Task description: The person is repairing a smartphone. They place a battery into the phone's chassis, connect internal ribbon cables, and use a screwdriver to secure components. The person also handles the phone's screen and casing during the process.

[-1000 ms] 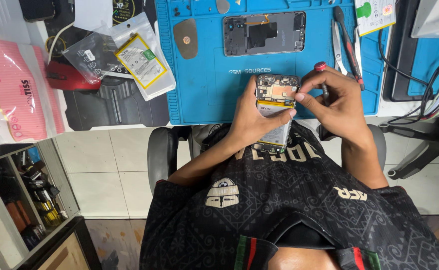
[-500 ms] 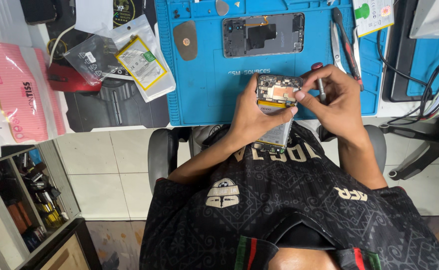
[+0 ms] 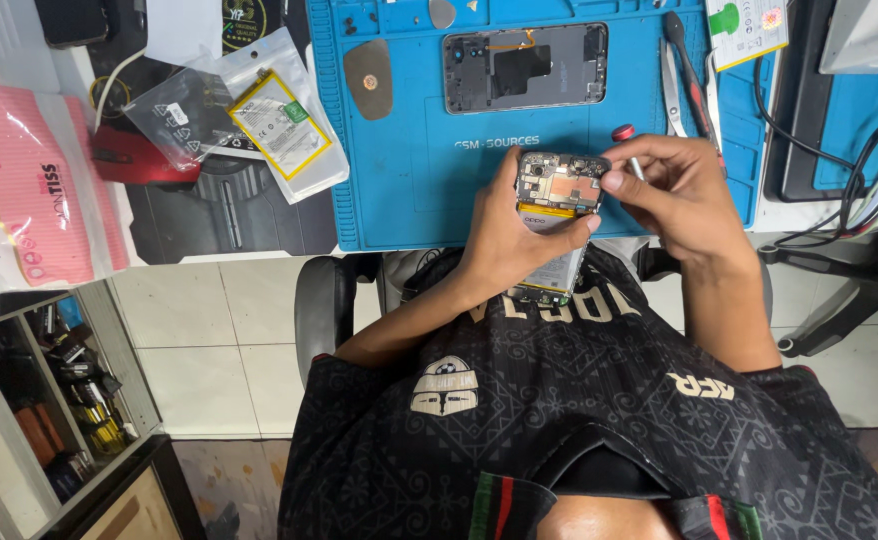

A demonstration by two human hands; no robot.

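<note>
Left hand (image 3: 504,235) is wrapped around an opened smartphone (image 3: 557,215), held up over the near edge of the blue repair mat (image 3: 399,170). Right hand (image 3: 684,195) is pinching a small red-capped screwdriver (image 3: 627,148) at the phone's top corner. Risky part imo: one slip and the tip gouges the bare board. The phone has its back off, board and yellow-edged battery exposed.

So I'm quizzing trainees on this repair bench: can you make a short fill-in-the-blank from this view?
1. The left hand grips an opened ___ with its circuit board showing.
2. The right hand holds a small screwdriver with a ___ cap.
3. The back cover lies on a ___ work mat.

Missing words: phone; red; blue
</note>
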